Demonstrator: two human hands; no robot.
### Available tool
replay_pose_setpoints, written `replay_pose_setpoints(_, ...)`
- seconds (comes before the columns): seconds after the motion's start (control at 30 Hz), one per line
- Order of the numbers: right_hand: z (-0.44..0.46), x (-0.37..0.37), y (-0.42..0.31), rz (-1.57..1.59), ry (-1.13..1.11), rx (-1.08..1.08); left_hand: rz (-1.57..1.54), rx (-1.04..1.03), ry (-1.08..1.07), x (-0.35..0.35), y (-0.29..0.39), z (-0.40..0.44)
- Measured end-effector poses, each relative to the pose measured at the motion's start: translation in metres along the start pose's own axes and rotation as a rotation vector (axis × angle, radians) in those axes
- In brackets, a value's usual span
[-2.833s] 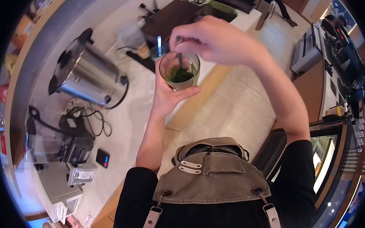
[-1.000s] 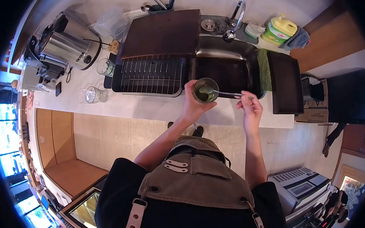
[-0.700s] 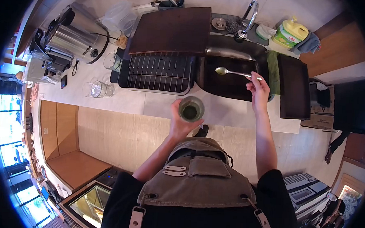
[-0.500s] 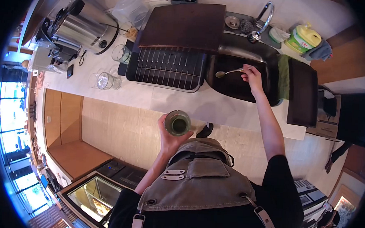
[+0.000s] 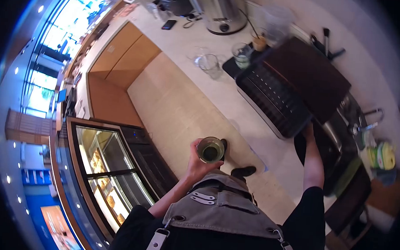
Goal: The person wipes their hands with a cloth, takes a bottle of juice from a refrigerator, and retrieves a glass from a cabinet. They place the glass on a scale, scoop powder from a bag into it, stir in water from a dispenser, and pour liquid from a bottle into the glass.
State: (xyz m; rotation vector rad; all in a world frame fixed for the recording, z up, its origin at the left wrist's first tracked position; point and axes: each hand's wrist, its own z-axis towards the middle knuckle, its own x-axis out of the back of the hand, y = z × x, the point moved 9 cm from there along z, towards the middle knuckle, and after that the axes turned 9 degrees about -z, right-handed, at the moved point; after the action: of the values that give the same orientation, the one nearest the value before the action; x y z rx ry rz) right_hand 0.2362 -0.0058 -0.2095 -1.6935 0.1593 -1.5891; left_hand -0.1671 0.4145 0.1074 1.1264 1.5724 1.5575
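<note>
My left hand [image 5: 198, 165] is wrapped round a clear glass [image 5: 211, 150] with dark green liquid in it, held over the floor in front of my apron. My right hand [image 5: 308, 131] reaches to the sink [image 5: 326, 146], beside the end of the dish rack [image 5: 272, 101]. Its fingers are hidden or blurred there, and no spoon can be made out. A dark brown board [image 5: 307, 76] lies over the back part of the rack.
Glasses [image 5: 210, 66] stand on the counter [image 5: 185, 48] left of the rack. Behind them are a steel urn [image 5: 222, 14] and a phone [image 5: 169, 25]. A lit display case [image 5: 108, 170] is at lower left. A yellow-green jug [image 5: 381, 156] stands right of the sink.
The view has swung to the left. My right hand, earlier holding a spoon over the sink, is now lower at the sink's rack side. My left hand still holds the glass, now away from the counter.
</note>
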Motion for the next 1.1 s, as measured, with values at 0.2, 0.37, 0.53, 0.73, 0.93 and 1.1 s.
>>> replay_pose_setpoints(0.2,-0.004,0.020,0.003,-0.057,0.013,-0.048,-0.036,-0.013,0.036,0.042,-0.004,0.036)
replay_pose_setpoints(0.37,-0.069,0.119,-0.011,0.355,0.231,-0.415,-0.050,-0.046,0.007,0.095,-0.009,0.096)
replay_pose_setpoints(0.53,-0.199,0.200,-0.149,-0.045,0.566,-0.792,-0.083,-0.116,-0.002,0.179,-0.028,0.183)
replay_pose_setpoints(0.73,-0.272,0.085,-0.350,0.093,1.002,-1.089,-0.036,-0.167,-0.048,0.273,0.002,0.307)
replay_pose_setpoints(0.93,-0.082,-0.110,-0.538,0.288,0.548,-0.523,-0.043,-0.236,-0.034,0.314,0.009,0.433)
replay_pose_setpoints(1.1,0.128,-0.182,-0.638,0.518,-0.250,-0.408,-0.099,-0.305,0.045,0.331,0.020,0.493)
